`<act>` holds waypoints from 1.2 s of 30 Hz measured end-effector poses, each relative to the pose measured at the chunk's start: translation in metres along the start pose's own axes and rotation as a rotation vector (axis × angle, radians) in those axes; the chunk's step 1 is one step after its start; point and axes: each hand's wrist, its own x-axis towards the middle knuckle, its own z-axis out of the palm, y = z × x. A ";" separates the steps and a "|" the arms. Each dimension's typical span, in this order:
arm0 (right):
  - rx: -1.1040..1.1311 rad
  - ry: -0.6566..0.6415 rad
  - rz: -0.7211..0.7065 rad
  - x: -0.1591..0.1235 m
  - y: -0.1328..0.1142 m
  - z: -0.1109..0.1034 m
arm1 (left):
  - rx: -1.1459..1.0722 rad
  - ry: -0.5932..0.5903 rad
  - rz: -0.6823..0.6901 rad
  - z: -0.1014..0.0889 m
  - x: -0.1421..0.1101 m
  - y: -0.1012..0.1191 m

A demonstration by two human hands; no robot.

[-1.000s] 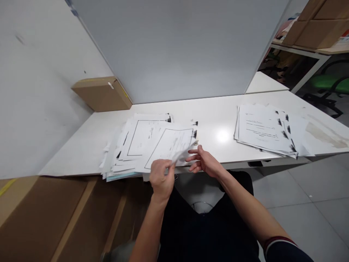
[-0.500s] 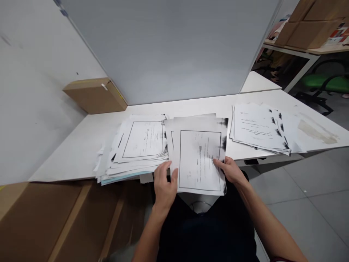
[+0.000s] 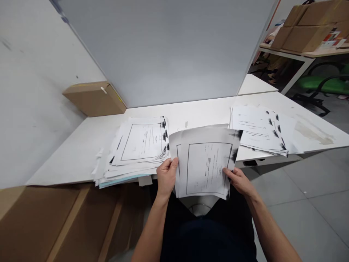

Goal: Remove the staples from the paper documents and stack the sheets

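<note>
You are holding a few loose sheets [image 3: 201,171] up between both hands, over the front edge of the desk [image 3: 196,112]. Paper this thin, bowing as it does, seems to call for light, even tension from both sides. Your left hand [image 3: 167,176] pinches the left edge, thumb in front and fingers curled; your right hand [image 3: 241,181] grips the right edge, its thumb flat on the printed face and its fingers mostly hidden behind. Your hands are apart, both forearms reaching up from below the desk. The sheets are fanned, the front one overlapping another on its left. On the desk's left side lies an uneven paper pile [image 3: 141,142]; on its right side, a second stack [image 3: 253,127]. A cardboard box [image 3: 94,99] sits at the desk's back left.
</note>
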 end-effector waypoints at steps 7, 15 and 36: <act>-0.017 0.016 -0.032 -0.001 0.001 -0.001 | -0.003 0.018 -0.029 0.004 -0.003 -0.001; -0.129 0.187 -0.096 0.001 -0.005 0.012 | -0.030 -0.006 0.028 0.010 -0.010 -0.003; -0.177 0.043 -0.496 0.066 -0.085 0.041 | -0.238 0.094 0.267 0.013 0.052 0.049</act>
